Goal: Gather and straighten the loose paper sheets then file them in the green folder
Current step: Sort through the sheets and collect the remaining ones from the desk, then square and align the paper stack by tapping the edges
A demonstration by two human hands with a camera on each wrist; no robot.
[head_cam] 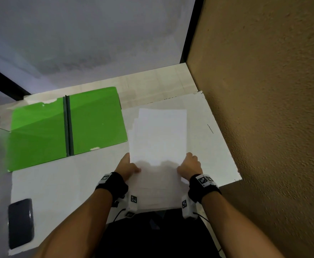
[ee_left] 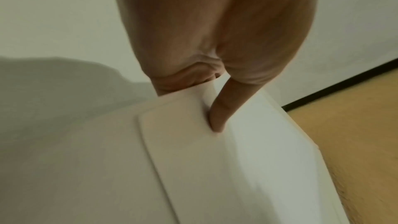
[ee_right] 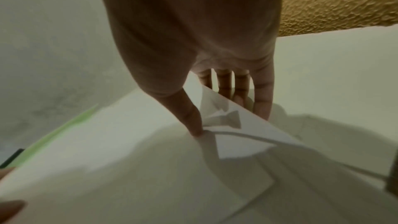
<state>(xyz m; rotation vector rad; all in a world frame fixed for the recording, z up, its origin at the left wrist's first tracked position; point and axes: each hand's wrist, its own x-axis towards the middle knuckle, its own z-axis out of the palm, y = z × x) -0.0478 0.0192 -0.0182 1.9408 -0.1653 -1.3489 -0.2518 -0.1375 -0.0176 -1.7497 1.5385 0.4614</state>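
Stack of loose white paper sheets (head_cam: pixel 158 146) is gathered but not yet squared: offset edges are seen at the far left corner. It is held just above the white surface (head_cam: pixel 59 183). Left hand (head_cam: pixel 127 167) and right hand (head_cam: pixel 189 165) are set at its near side edges, thumbs on top, fingers (ee_right: pixel 224 83) under, pinching the sheets. Filing is left: open green plastic folder (head_cam: pixel 96 120) lies flat, further left, nothing filed in it.
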